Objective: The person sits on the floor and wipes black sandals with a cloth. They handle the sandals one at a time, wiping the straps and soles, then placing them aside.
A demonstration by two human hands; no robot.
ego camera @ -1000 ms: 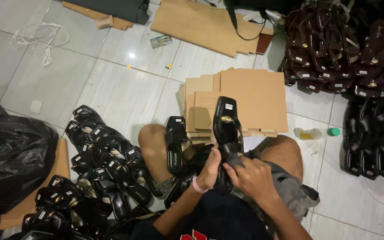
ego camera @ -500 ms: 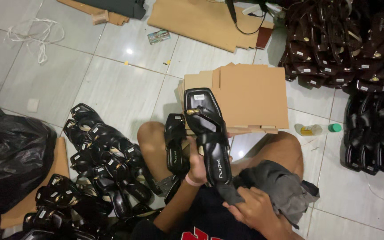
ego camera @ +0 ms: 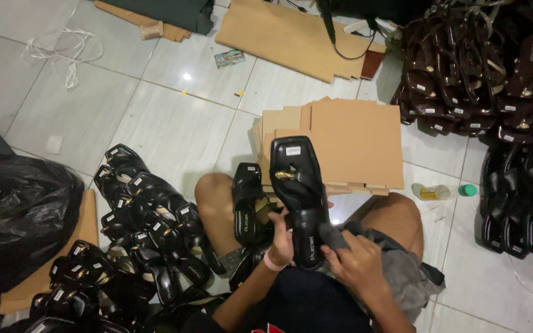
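The left hand point(ego camera: 282, 242) grips a black sandal point(ego camera: 301, 197) by its heel side, toe pointing away over a cardboard stack point(ego camera: 356, 139). The right hand point(ego camera: 356, 266) is closed on a grey cloth point(ego camera: 334, 237) pressed against the sandal's heel end. A second sandal point(ego camera: 246, 200) lies just left of the held one, against the knee. A heap of black sandals point(ego camera: 137, 234) sits further left, and a small bottle point(ego camera: 432, 192) lies right of the stack.
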